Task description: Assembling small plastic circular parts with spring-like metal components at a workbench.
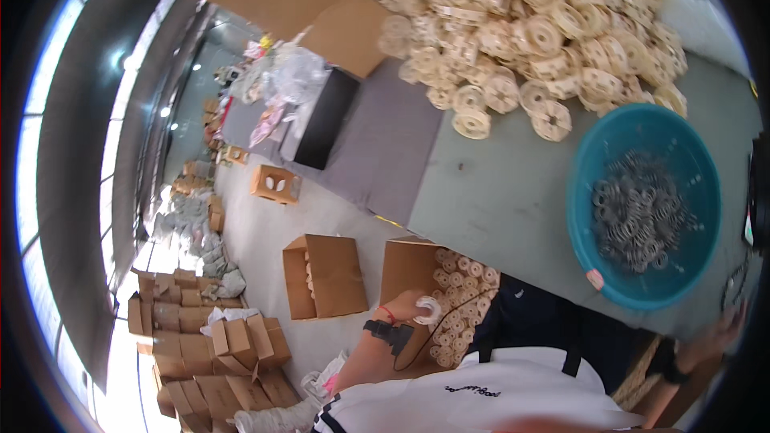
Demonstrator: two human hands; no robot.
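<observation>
My left hand [407,305] is closed on a white round spool-like plastic part [428,310], above an open cardboard box [411,266] at the table's near edge. Cream spool-like parts [457,279] of the same sort fill that box. At the far right, my right hand [720,330] is beside the table edge, dim and smeared, so its fingers are hard to read. Nearest to it is a teal plastic basin [579,216] holding many metal coil springs [642,220].
Cream plastic parts [553,24] lie in a large heap across the far table [497,184]. A second open carton [337,277] stands on the floor to the left. Stacked cartons [180,313] and wrapped bags line the left side. A thin dark cable [449,313] crosses the box.
</observation>
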